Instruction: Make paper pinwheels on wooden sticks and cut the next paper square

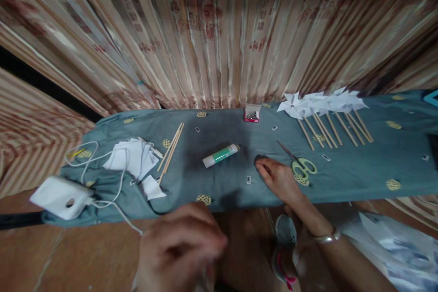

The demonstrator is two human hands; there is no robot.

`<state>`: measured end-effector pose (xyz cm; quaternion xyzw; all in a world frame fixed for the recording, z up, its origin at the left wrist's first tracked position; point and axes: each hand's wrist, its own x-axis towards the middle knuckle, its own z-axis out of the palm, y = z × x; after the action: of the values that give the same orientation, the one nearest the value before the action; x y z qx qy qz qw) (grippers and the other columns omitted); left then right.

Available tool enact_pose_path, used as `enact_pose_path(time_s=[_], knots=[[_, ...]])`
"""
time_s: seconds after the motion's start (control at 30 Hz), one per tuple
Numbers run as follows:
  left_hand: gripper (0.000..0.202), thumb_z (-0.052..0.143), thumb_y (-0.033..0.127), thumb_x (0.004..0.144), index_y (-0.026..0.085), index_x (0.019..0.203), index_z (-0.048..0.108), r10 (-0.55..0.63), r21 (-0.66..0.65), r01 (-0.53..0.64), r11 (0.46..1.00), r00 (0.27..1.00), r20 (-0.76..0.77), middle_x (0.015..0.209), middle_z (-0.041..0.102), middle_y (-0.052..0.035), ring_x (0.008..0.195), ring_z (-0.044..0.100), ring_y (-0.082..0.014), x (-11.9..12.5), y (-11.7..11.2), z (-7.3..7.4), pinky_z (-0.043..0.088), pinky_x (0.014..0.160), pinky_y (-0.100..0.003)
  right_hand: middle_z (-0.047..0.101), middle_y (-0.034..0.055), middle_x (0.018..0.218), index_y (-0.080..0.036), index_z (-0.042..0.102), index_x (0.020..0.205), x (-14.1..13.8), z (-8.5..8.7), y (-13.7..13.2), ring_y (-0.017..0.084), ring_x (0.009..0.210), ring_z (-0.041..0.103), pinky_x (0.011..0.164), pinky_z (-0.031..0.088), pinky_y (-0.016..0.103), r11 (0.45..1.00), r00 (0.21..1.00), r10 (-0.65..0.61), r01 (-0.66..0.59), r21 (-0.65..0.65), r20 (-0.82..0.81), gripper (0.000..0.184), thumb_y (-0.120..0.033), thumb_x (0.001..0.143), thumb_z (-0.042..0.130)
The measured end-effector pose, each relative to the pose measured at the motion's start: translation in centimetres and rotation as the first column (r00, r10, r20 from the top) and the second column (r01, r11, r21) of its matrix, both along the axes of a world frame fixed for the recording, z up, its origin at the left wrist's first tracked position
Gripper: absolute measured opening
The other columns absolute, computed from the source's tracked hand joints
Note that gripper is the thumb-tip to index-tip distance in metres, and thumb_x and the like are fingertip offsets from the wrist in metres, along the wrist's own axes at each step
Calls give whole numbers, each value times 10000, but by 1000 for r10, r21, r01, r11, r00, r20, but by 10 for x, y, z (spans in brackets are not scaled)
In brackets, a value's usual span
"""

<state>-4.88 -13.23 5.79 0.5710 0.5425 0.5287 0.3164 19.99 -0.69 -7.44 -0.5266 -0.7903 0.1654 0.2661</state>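
My left hand (181, 246) is raised close to the camera, off the front edge of the table, and blurred. Its fingers are curled together, and whatever they may hold is hidden. Low over the cloth, my right hand (278, 177) has its fingers pinched together, pointing left; I cannot make out anything in them. Beside it on the right lie scissors (301, 166) with light green handles, tips pointing away. A glue stick (221, 155) with a green label lies to the left of the right hand. Farther back stands a small open red box (252, 114) of metal pins.
At the back right, several white paper pinwheels (321, 104) on wooden sticks lie in a row. White paper squares (132, 159), loose wooden sticks (172, 151) and a white power bank (63, 198) with a cable occupy the left. A pleated curtain (219, 36) hangs behind the table (362, 164).
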Motion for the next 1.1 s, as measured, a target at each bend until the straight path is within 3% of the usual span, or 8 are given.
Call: enact_pose_path(time_s=[0.1,0.2,0.3,0.37,0.5,0.67,0.93,1.1], knots=[[205,746,313,746,240,569,674,226,-30,-229,973,969,-97,539,620,25,521,574,-125,-46,13,-17,453,498,-228,767,79,914,-189,702,943,1,-1,0,223,812,733,762,548,311,1000,1000,5,-5,16,2,242,-275,938,476],[271,690,391,726,209,535,631,406,-40,-438,898,861,-306,538,610,12,530,547,-140,-115,25,-47,442,535,-257,767,80,935,-198,702,938,2,-2,0,225,829,735,767,548,312,999,1000,22,-22,31,11,246,-283,941,471],[299,629,472,734,201,609,654,404,-21,-492,870,738,-541,666,665,-38,656,611,-191,-174,38,-70,484,656,-305,768,80,947,-191,701,940,3,-3,1,235,835,738,765,544,323,999,999,28,-29,32,43,248,-285,945,471],[289,591,470,742,197,730,684,380,18,-495,869,644,-664,828,696,-77,766,632,-223,-196,50,-79,506,763,-351,767,80,946,-182,699,948,3,-4,1,242,838,739,764,543,329,999,998,28,-30,34,62,246,-280,946,473],[322,582,483,762,183,839,667,302,10,-449,894,585,-753,991,687,-140,996,624,-298,-205,72,-90,512,858,-414,767,82,944,-171,700,945,3,-4,1,243,838,742,763,544,325,998,997,29,-34,60,73,237,-263,943,481],[296,641,447,711,177,833,651,308,-3,-490,872,553,-774,943,682,-121,868,642,-269,-205,84,-96,504,889,-427,770,74,950,-174,703,948,3,-3,1,234,841,743,771,546,321,997,996,38,-43,61,77,231,-252,942,486],[382,658,503,678,171,867,662,363,-138,-581,802,658,-659,910,683,-82,764,639,-207,-206,82,-92,516,763,-335,775,71,934,-186,709,933,3,-2,2,235,826,744,749,544,318,998,996,29,-34,56,88,228,-258,935,493],[335,659,431,668,164,870,665,355,-118,-604,789,604,-714,893,678,-84,772,656,-213,-203,84,-92,526,763,-330,773,75,946,-183,709,947,3,-1,2,242,845,742,764,540,325,999,996,28,-31,38,87,230,-257,934,492]])
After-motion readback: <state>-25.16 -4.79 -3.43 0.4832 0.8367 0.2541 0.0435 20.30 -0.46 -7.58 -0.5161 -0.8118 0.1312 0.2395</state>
